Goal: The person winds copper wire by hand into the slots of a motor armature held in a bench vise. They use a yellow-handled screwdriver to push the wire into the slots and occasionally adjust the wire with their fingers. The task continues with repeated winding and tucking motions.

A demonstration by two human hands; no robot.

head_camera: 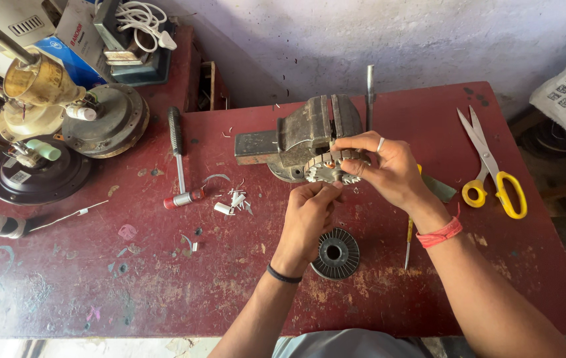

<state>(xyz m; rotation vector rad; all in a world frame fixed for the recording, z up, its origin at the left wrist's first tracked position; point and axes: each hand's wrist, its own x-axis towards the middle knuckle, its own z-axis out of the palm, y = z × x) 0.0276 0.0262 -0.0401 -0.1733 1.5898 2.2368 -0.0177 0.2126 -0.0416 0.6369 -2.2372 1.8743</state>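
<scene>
My right hand (386, 169) grips the toothed stator core (336, 167) from above, just in front of the vise (309, 136) on the red desk (230, 278). My left hand (309, 215) pinches its lower edge from below — fingertips pressed together. A second, round core (335, 254) lies on the desk near my left wrist — scissors (495, 176) well to the right.

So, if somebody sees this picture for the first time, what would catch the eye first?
Probably the two hands at the centre: the right hand and the left hand both grip a ring-shaped slotted metal part held at the grey bench vise. Next, the yellow-handled scissors lie open on the right of the worn red table. A second dark slotted ring lies flat near the left wrist.
</scene>
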